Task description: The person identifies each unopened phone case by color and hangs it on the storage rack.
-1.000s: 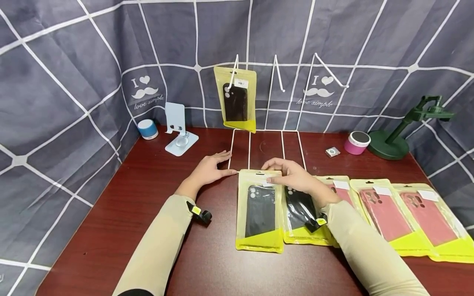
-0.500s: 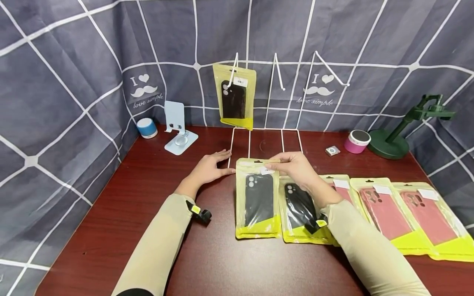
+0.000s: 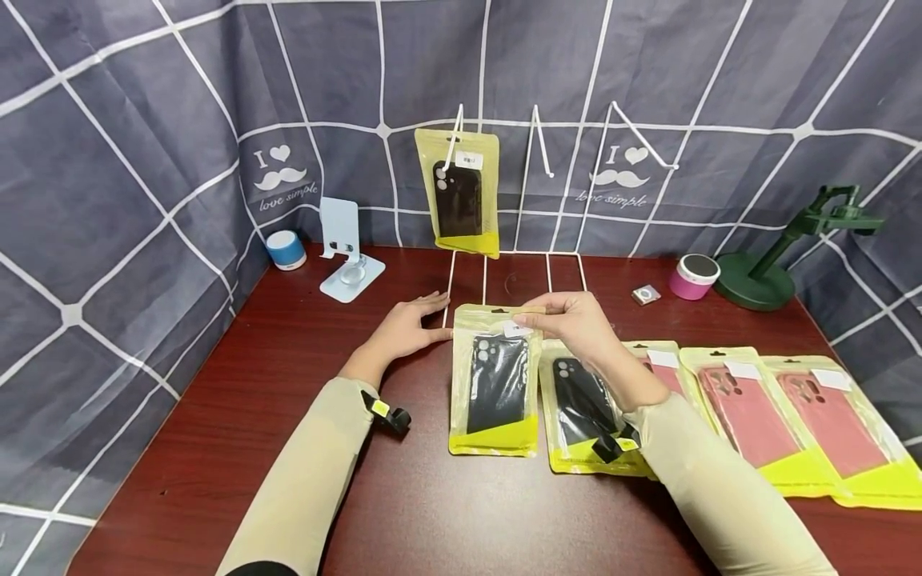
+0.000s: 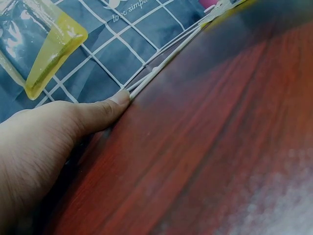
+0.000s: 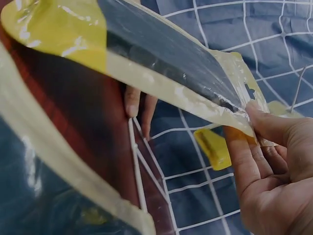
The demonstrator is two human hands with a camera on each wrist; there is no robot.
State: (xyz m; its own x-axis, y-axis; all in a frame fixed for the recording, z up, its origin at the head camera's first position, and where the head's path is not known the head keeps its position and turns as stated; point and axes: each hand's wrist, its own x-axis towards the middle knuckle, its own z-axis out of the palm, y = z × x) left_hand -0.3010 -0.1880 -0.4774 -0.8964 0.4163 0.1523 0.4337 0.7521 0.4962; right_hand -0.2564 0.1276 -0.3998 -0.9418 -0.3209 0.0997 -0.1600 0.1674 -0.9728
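one black phone case pack (image 3: 495,380) hangs lifted off the table (image 3: 252,384), top edge pinched by r hand (image 3: 572,324), thumb + fingers curled on it, wrist raised, forearm angled in from lower right. l hand (image 3: 406,328) lies flat, fingers straight, tips touching the white wire rack (image 3: 515,254) base. 2nd black pack (image 3: 579,408) flat just beside, pink packs (image 3: 749,412) further right.

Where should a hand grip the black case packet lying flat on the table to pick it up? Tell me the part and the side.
Take the flat black case packet by its top strip with the hang hole, coming from the rack side. That edge looks thin and free of the case's bulk, so fingers can probably pinch it, as the right hand pinches the lifted packet. Its right edge is overlapped by the pink packet and the sleeve.
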